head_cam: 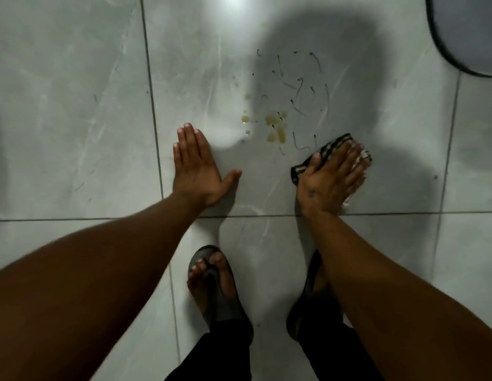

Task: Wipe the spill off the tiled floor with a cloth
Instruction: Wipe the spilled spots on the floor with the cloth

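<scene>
A yellowish spill (275, 129) with small puddles and thin dark streaks lies on the pale grey tiled floor (74, 119), ahead of me and slightly right of centre. My right hand (331, 178) presses flat on a dark striped cloth (328, 148), just right of and below the puddles. The cloth shows past my fingertips and beside my thumb; most of it is hidden under the palm. My left hand (196, 167) rests flat on the tile with fingers apart, to the left of the spill, holding nothing.
My two feet in dark sandals (214, 287) stand on the near tile below the hands. A dark grey rounded object (467, 31) sits at the top right corner. Grout lines cross under my wrists and left of my left hand.
</scene>
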